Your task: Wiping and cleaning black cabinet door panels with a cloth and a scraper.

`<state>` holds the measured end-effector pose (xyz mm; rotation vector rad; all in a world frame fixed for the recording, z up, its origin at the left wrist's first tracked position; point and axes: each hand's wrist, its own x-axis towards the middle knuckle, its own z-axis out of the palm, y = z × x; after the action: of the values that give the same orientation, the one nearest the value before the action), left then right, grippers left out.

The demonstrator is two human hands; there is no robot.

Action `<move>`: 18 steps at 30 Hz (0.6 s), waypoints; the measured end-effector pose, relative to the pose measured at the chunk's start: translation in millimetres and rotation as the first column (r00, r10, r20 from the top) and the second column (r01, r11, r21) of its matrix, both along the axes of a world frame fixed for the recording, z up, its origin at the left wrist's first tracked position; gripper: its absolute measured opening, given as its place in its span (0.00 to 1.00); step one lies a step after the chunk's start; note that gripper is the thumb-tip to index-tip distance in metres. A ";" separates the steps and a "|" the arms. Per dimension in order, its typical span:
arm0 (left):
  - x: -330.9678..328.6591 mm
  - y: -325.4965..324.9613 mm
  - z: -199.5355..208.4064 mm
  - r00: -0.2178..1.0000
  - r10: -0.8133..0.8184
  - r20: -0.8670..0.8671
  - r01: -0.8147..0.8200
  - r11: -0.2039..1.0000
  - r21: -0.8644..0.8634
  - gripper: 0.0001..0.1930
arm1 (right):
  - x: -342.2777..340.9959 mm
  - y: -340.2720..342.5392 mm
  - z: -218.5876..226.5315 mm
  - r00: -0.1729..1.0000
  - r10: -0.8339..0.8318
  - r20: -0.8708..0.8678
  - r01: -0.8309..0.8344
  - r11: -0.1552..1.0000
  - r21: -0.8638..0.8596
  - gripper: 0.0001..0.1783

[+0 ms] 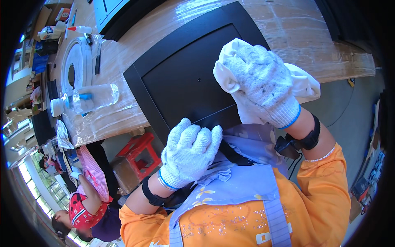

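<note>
A black framed panel [187, 76] with a recessed middle and one small hole lies on the plastic-wrapped table, its near edge toward my body. My right hand [263, 80], in a smudged white knit glove, is closed on a white cloth [305, 82] that bunches out on both sides of it, over the panel's right part. My left hand [189, 152], gloved the same way, is at the near edge of the panel with bent fingers gripping it. Its fingertips are partly hidden.
A clear bottle [96, 99] with a white cap lies or leans at the table's left, near a white ring-shaped roll [76, 61]. Other dark panels [123, 18] are at the back. A red stool [142, 152] stands below the table, and a co-worker [88, 201] is at the left.
</note>
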<state>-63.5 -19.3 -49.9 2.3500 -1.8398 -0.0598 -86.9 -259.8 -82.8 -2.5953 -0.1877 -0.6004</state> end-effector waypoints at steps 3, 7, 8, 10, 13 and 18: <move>-1.5 -5.0 0.9 1.000 0.027 -0.016 -0.027 0.999 -0.018 0.23 | -3.2 1.0 1.5 0.985 -0.012 -0.171 -0.001 0.997 -0.079 0.29; -1.6 -15.2 1.7 0.999 0.040 -0.023 -0.041 0.998 -0.049 0.22 | -4.0 0.4 1.8 0.987 -0.016 -0.158 0.005 0.998 -0.070 0.30; -1.3 -12.4 1.4 0.999 0.040 -0.023 -0.041 0.998 -0.049 0.22 | -3.8 0.2 2.7 0.984 -0.014 -0.176 0.005 0.999 -0.050 0.30; -1.8 -1.0 -0.8 1.000 0.015 -0.013 -0.015 1.000 0.000 0.23 | -4.2 1.2 5.3 0.981 -0.023 -0.193 0.009 0.997 -0.074 0.30; -4.7 -8.3 -2.6 0.998 0.058 -0.001 -0.058 0.997 -0.047 0.23 | -0.4 2.9 1.8 0.995 -0.037 -0.094 0.027 0.994 -0.106 0.24; -4.2 -16.0 -1.9 0.998 0.062 0.015 -0.061 0.996 -0.070 0.23 | 0.1 1.0 -5.5 0.998 -0.031 0.063 0.035 0.997 -0.063 0.20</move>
<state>-67.7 -35.2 -51.8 2.3651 -1.7458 0.0314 -86.7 -258.7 -88.3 -2.6484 -0.1867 -0.6979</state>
